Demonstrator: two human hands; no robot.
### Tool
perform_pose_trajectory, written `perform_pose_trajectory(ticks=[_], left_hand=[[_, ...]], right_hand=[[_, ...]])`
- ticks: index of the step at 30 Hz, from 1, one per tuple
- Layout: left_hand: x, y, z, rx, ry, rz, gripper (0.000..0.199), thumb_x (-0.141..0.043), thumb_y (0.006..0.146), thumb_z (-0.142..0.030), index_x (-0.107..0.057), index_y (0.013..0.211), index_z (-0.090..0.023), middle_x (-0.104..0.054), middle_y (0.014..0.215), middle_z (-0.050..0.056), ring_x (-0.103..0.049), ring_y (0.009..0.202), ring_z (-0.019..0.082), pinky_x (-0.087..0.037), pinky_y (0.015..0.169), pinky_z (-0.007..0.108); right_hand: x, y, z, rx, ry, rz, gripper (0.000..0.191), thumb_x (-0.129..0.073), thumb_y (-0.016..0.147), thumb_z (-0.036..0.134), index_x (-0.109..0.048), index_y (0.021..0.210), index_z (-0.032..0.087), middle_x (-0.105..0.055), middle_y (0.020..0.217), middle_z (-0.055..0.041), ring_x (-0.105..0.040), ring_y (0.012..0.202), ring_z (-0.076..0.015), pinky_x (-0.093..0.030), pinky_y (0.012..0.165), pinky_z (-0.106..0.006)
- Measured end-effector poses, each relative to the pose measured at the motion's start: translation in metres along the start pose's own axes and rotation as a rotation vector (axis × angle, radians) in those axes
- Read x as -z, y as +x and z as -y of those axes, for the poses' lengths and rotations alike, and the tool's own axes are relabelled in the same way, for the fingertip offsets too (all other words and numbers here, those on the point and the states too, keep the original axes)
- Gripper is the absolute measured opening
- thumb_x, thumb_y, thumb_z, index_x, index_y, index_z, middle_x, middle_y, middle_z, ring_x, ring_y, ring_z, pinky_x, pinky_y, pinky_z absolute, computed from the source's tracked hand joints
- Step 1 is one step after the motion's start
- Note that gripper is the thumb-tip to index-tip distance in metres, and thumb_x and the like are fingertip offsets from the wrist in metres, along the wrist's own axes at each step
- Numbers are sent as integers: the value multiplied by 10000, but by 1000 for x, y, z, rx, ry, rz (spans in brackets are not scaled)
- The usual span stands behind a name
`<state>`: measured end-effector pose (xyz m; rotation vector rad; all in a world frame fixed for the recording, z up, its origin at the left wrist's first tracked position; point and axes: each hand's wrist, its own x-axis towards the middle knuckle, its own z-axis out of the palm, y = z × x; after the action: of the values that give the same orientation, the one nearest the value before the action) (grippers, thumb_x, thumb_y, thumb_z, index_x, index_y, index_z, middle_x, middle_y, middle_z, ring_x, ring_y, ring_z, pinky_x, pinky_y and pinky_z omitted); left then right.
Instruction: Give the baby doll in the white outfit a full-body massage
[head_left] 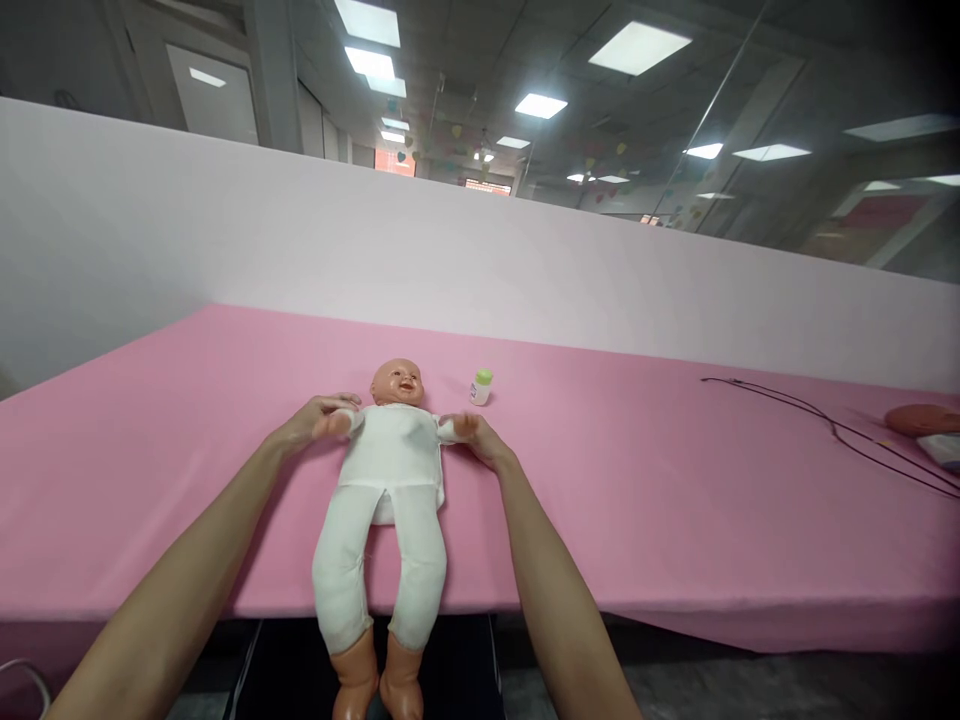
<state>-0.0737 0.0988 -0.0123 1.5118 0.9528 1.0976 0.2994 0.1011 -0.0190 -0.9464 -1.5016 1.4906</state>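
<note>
A baby doll in a white cloth suit lies face up, its bald head toward the wall and its bare feet reaching past the near edge of the table. At the doll's arm on the left side of the picture, my left hand is closed around the forearm, fingers partly behind it. My right hand holds the doll's other arm near its small hand, with most of the fingers hidden. Just beyond my right hand stands a small white bottle with a green cap, upright and untouched.
Pink cloth covers the table. A white low wall with glass above runs along the back. Black cords lie at the right, near part of another doll-like object at the picture's edge.
</note>
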Motion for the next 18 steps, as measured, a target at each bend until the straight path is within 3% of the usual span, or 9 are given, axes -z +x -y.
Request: perform_pose_trajectory(ticks=[3, 5, 7, 11, 14, 16, 18], left_hand=[[3, -2, -3, -25, 131, 131, 162, -895, 517, -279, -797, 639, -238, -718, 1271, 152, -633, 1253, 395, -508, 1069, 481], [3, -2, -2, -43, 139, 133, 140, -893, 527, -272, -795, 624, -249, -720, 1262, 152, -641, 1248, 398, -502, 1084, 508], [2, -2, -1, -58, 97, 74, 227, -939, 509, -290, -815, 689, -228, -725, 1240, 168, -668, 1196, 397, -525, 1047, 516], [0, 3, 2, -55, -123, -209, 671, -1011, 494, -409, -790, 1074, -154, -740, 1156, 170, -702, 1057, 352, -573, 920, 470], [1, 9, 7, -3, -221, -491, 801, -966, 577, -437, -665, 1258, -143, -719, 1088, 124, -702, 967, 286, -586, 863, 423], [3, 9, 11, 69, -147, -693, 834, -904, 667, -412, -564, 1381, -147, -688, 1150, 132, -699, 994, 283, -587, 880, 430], [4, 6, 12, 124, 46, -843, 928, -848, 738, -386, -422, 1530, -155, -639, 1296, 172, -672, 1134, 319, -562, 968, 463]], right_hand=[[-2, -1, 0, 31, -79, 83, 140, -863, 632, 279, -819, 741, 203, -749, 1157, -96, -687, 1068, -272, -539, 930, -398], [-3, 0, -1, 52, -91, 87, 122, -856, 613, 255, -803, 707, 197, -748, 1119, -96, -686, 1075, -273, -538, 939, -404], [-4, 1, -1, 46, -26, 6, 163, -837, 638, 282, -809, 775, 197, -758, 1088, -85, -692, 1035, -263, -549, 930, -407], [-3, 0, 3, 61, 128, -220, 362, -848, 637, 290, -791, 984, 202, -759, 979, -42, -685, 918, -218, -566, 852, -344], [1, -1, 7, 130, 242, -330, 541, -915, 590, 246, -744, 1103, 237, -745, 1030, -19, -682, 973, -201, -567, 853, -299], [5, 0, 7, 134, 289, -399, 565, -927, 614, 274, -716, 1138, 249, -733, 1030, -17, -684, 954, -188, -572, 800, -274], [10, 2, 6, 84, 309, -493, 505, -908, 677, 335, -688, 1124, 250, -712, 955, -10, -668, 825, -162, -543, 651, -238]])
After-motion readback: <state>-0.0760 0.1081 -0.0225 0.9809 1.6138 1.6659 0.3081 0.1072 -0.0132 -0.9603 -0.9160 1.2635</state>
